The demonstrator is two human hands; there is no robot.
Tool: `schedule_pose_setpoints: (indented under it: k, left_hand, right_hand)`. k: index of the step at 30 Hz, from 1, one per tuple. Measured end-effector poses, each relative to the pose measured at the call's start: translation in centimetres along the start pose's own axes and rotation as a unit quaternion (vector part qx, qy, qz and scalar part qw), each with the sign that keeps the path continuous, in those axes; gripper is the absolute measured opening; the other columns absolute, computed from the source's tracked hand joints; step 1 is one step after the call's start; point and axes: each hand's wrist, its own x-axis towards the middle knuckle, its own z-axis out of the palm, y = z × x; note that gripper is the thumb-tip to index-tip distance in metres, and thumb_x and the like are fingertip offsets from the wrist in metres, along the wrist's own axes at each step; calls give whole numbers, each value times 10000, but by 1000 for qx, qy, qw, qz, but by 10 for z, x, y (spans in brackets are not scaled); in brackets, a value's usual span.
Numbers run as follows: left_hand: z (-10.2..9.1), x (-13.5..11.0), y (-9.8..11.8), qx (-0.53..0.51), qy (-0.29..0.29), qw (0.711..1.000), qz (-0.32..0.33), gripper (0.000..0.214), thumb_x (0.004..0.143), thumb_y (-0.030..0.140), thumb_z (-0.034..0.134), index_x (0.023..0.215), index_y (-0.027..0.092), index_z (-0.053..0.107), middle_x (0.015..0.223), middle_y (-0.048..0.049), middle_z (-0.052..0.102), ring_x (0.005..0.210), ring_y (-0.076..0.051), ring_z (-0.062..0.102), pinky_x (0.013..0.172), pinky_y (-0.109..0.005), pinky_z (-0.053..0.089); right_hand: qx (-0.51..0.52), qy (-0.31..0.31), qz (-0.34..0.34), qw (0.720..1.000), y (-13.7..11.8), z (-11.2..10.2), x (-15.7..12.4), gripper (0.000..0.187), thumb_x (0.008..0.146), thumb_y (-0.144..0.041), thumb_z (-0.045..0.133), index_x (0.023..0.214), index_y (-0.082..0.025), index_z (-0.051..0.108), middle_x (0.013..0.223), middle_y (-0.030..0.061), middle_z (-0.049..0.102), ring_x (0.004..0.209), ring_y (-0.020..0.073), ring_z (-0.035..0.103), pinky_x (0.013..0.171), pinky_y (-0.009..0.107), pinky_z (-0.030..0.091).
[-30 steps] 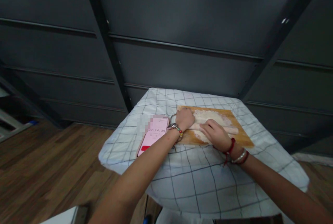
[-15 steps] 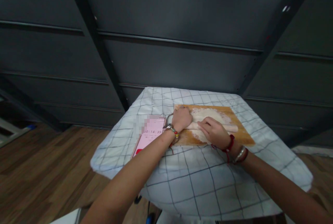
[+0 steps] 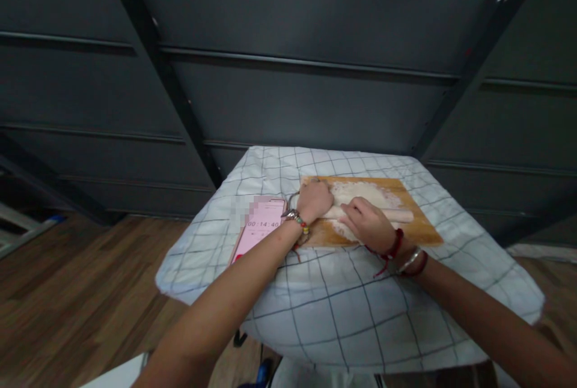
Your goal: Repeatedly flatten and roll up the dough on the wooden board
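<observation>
A wooden cutting board [image 3: 419, 232] lies on a table covered by a white checked cloth [image 3: 342, 310]. Flattened white dough [image 3: 367, 191] is spread on the board. A pale rolling pin [image 3: 396, 215] lies across the dough. My left hand [image 3: 314, 200] is closed over the pin's left end at the board's left edge. My right hand [image 3: 367, 224] is curled over the middle of the pin, fingers pressing down on it. Both wrists wear bracelets.
A pink phone [image 3: 260, 229] showing a running timer lies on the cloth just left of the board. A dark panelled wall with slanting metal beams [image 3: 180, 106] stands right behind the table. Wooden floor [image 3: 67, 292] lies to the left.
Both hands stay on the rolling pin, which has shifted slightly away from me over the dough. The view has drifted a little and the phone's timer has advanced by a second.
</observation>
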Motion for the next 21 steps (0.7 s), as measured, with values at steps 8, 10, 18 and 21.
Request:
schedule_pose_setpoints:
  k: [8,10,18,21]
  left_hand:
    - [-1,-1,2,-2,-5,1000,-23,314,816,170,408,1019,106,638,1051,-132,626,988,-219,571,868,-320,428]
    - [-2,-1,3,-2,-9,1000,-29,319,816,172,408,1031,108,635,1063,-131,623,984,-215,575,858,-311,432]
    - [-3,-1,3,-1,5,1000,-19,303,823,181,408,961,97,664,1015,-135,640,978,-219,580,866,-315,424]
    - [-2,-1,3,-5,4,1000,-17,295,827,181,409,954,111,665,1015,-125,641,976,-211,581,874,-310,420]
  right_hand:
    - [53,28,10,998,7,2,-3,266,913,-190,381,805,-161,622,731,54,516,675,151,466,620,268,395]
    - [100,22,5,995,10,1,-4,207,902,-228,431,875,-160,624,775,59,532,707,154,493,647,270,423]
    - [48,17,-29,998,10,-1,-5,183,872,-196,477,934,-107,625,803,90,537,738,180,491,646,285,425]
    - [20,33,-45,998,9,0,-4,223,894,-188,429,928,-110,634,769,80,530,697,164,466,612,271,391]
